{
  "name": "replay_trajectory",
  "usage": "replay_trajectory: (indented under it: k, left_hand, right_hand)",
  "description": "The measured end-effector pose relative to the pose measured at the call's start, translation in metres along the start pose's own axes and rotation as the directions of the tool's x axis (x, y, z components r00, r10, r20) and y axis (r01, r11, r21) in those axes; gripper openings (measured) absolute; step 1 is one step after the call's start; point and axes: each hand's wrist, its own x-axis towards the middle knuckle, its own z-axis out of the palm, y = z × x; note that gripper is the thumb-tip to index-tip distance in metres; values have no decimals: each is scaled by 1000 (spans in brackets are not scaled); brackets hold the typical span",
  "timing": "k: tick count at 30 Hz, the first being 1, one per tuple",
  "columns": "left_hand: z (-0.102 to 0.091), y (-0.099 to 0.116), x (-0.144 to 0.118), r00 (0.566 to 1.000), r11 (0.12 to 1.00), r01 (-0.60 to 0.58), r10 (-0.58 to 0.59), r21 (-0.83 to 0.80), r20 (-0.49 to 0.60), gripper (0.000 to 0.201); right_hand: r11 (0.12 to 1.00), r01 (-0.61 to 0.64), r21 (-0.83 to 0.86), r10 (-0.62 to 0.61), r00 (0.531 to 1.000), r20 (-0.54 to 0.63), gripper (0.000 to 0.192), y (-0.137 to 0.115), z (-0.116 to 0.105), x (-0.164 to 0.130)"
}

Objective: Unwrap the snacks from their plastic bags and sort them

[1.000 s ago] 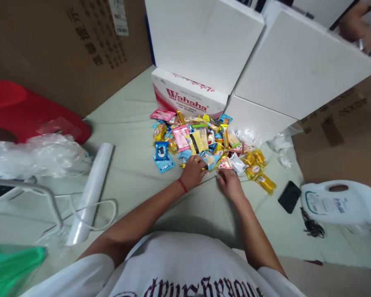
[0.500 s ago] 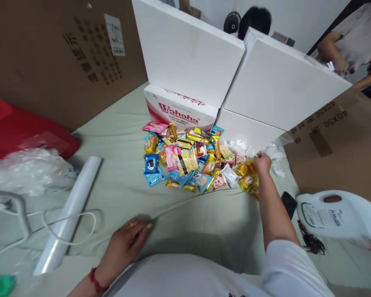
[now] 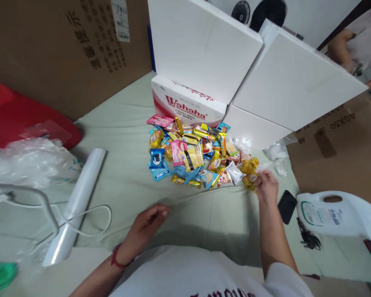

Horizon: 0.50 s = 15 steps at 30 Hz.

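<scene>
A heap of wrapped snacks lies on the pale green cloth, in pink, blue, yellow and white packets. At its right end are several gold-wrapped pieces. My right hand is beside them, fingers pinched on a thin clear plastic bag, blurred by motion. More crumpled clear bags lie just beyond that hand. My left hand is near my body, below the heap, its fingers loosely curled together with nothing seen in them.
Behind the heap stand a Wahaha carton and white boxes. A plastic roll, a white cable and a red object are leftward. Rightward are a phone, keys and a white jug. Another person is beyond.
My right hand has drawn back toward me from the clear bags, with a clear plastic bag in its fingers. My left hand has shifted slightly right and forward. The view has shifted a little.
</scene>
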Motion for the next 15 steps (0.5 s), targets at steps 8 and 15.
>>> replay_trajectory:
  k: [8, 15]
  left_hand:
    - [88, 24, 58, 881, 986, 76, 4, -149, 473, 59]
    - [47, 18, 46, 988, 995, -2, -13, 97, 151, 50]
  right_hand:
    - [944, -223, 241, -72, 575, 815, 26, -5, 37, -187]
    - [862, 29, -505, -126, 979, -159, 73, 16, -60, 91]
